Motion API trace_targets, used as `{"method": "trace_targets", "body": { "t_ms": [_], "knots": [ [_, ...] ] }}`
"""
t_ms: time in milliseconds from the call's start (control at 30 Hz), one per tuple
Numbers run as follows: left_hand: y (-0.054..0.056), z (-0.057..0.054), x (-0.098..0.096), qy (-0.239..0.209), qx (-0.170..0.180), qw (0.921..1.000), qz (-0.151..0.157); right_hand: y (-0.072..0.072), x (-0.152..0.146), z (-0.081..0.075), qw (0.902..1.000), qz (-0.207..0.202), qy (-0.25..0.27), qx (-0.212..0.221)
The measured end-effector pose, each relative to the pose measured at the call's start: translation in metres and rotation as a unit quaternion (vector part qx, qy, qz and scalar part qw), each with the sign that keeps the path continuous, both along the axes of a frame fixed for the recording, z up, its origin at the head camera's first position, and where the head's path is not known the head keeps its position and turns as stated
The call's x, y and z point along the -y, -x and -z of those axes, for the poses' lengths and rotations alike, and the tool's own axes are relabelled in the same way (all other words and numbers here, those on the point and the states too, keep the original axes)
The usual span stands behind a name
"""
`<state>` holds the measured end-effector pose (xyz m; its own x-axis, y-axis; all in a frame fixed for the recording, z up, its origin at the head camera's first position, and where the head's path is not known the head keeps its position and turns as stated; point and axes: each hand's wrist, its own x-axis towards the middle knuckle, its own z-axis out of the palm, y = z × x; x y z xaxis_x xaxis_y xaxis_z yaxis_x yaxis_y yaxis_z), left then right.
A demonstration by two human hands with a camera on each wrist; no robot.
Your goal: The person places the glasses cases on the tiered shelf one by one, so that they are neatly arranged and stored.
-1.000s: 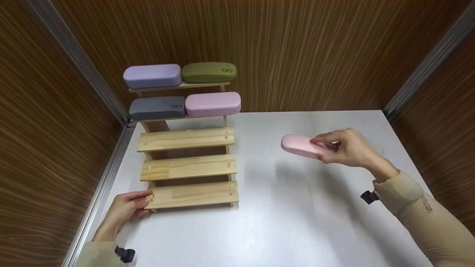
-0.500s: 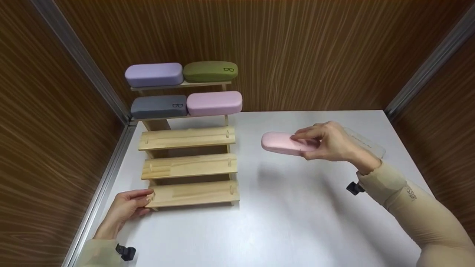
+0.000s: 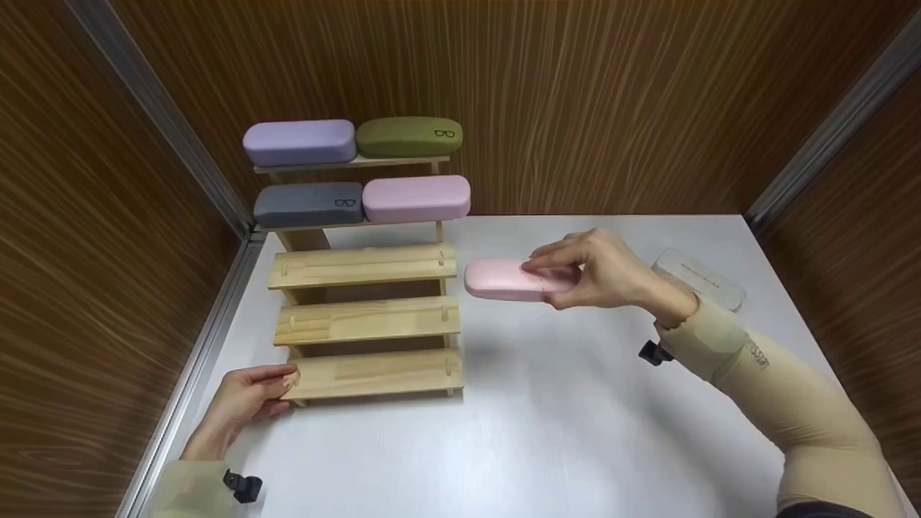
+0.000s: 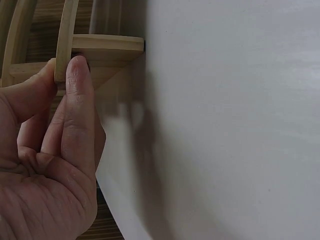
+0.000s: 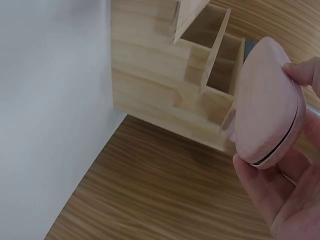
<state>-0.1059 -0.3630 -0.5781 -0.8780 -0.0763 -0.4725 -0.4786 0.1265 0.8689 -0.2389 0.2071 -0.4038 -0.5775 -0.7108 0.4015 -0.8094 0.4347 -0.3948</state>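
A pink glasses case (image 3: 496, 279) is held in the air by my right hand (image 3: 601, 273), thumb on one side and fingers on the other. Its far end comes close to the right side of a stepped wooden rack (image 3: 367, 266). In the right wrist view the case (image 5: 267, 100) shows a dark seam along its edge. My left hand (image 3: 248, 396) pinches the left end of the rack's lowest shelf; in the left wrist view thumb and finger grip the board's edge (image 4: 63, 45). Upper shelves bear a lilac case (image 3: 298, 142), an olive case (image 3: 409, 137), a grey case (image 3: 309, 204) and another pink case (image 3: 417, 198).
A pale, translucent case (image 3: 699, 279) lies on the white table (image 3: 532, 432) at the right, behind my right forearm. Wood-grain panels (image 3: 611, 108) enclose the table at the back and both sides, with metal strips (image 3: 194, 173) in the corners.
My right hand has carried the pink glasses case leftward, up to the rack's right side. The pale case on the table has come into view. My left hand keeps its grip on the shelf.
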Motion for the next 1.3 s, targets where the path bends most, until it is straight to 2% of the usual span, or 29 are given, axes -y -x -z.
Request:
{"method": "trace_targets", "body": {
  "t_ms": [400, 633, 833, 1300],
  "knots": [
    [0.0, -0.003, -0.001, 0.004, 0.004, 1.0, -0.004, 0.009, 0.04, -0.017, 0.9994, -0.017, -0.008, 0.028],
    [0.001, -0.002, -0.003, 0.0, -0.003, 1.0, -0.002, 0.013, 0.062, -0.025, 0.9996, -0.027, -0.01, -0.002],
    [0.0, -0.002, -0.005, 0.003, -0.004, 1.0, -0.007, 0.016, 0.079, -0.027, 0.9989, -0.04, -0.018, -0.014],
    [0.002, 0.002, -0.007, -0.016, -0.011, 0.9998, -0.003, 0.02, 0.134, -0.028, 0.9959, -0.076, -0.05, 0.002]
  ]
}}
